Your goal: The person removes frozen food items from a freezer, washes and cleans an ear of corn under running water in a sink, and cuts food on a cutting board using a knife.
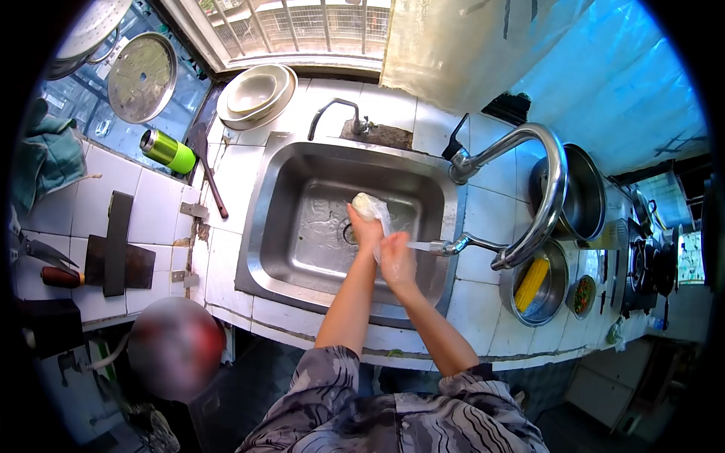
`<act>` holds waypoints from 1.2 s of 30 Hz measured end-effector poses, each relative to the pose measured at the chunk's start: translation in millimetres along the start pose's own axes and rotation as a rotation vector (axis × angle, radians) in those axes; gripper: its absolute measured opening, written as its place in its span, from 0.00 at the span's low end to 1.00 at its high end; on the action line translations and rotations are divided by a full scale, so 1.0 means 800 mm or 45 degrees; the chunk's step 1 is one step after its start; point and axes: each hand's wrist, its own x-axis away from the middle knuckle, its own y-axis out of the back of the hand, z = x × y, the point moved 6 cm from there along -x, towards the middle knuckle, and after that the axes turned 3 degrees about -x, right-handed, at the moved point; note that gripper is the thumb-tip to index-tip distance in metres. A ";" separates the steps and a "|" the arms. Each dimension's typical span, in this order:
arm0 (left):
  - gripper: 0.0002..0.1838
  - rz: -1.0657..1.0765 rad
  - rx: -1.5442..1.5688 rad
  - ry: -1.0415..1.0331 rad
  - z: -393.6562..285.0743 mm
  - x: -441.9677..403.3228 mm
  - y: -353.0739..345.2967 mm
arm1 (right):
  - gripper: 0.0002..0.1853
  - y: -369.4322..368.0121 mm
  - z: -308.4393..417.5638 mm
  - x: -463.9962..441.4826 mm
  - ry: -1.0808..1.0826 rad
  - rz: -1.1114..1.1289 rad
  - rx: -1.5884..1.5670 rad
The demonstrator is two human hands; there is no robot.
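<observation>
Pale item: The pale item was above the sink, at the fingers of the left hand; its underside was covered by that hand, and its kind could not be made out.
Left hand: The left hand had a narrow grip around the pale item; some of its fingers were out of sight beneath.
Right hand: The right hand was blurred, just beside the left wrist, with its fingers curled. Whether it gripped anything could not be told.
Translucent film: The translucent film showed between the pale item and the right hand; its lower end was lost at the fingers.
Drain: The drain was partly covered by the left hand.
Chrome faucet: The chrome faucet arched right of the sink, its outlet aimed at the right hand; a thin, clear stream was hard to separate from the glare.
Steel pot: The steel pot held yellow corn and stood beside the small bowl, whose red and green contents were too small to identify.
Large pot: The large pot was partly hidden by the faucet's arch.
Cleaver: The cleaver lay partly under a dark bar.
Lower left: A round object was blurred beyond recognition.
</observation>
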 end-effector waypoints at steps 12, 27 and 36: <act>0.28 0.305 0.606 0.480 0.029 -0.030 -0.013 | 0.13 -0.011 -0.047 -0.013 -0.164 0.282 -0.278; 0.22 0.245 1.236 0.329 0.002 -0.021 0.036 | 0.21 0.003 -0.052 -0.054 -0.102 0.646 0.721; 0.18 0.525 1.388 0.526 -0.010 -0.007 0.055 | 0.31 -0.013 -0.035 -0.054 0.121 0.498 -0.615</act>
